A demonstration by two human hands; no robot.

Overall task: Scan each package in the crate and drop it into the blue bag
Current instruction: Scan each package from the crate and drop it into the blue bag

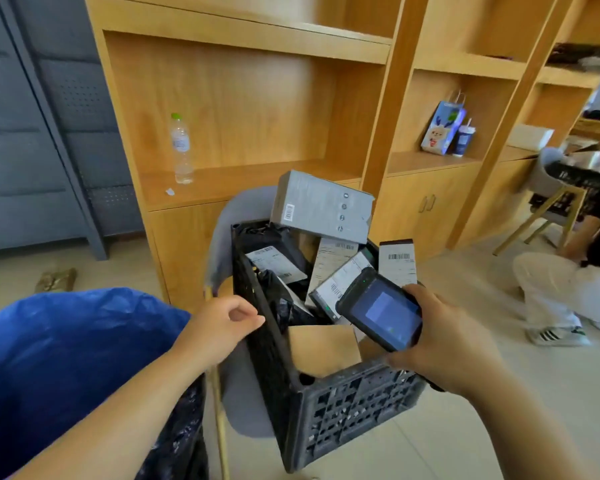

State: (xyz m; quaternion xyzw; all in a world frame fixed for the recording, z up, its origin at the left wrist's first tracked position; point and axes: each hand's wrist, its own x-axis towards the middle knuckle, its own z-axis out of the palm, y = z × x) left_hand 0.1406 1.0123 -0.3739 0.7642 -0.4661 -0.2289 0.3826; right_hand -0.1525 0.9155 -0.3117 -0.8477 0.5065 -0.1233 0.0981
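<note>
A crumpled blue plastic bag point(66, 358) fills the near left, just beside the black slatted plastic crate point(343, 407) that sits on a grey chair point(243, 209). The left hand point(219, 323) hovers at the crate's left rim, fingers loosely curled, holding nothing. The right hand point(444, 344) grips a black handheld scanner point(381, 308) over the crate, its screen lit. Inside lie labelled packages point(336, 282) with barcodes, print unreadable; a grey cardboard box point(321, 206) leans on top. Behind, a clear water bottle point(181, 150) stands on wooden shelving point(243, 98)
</note>
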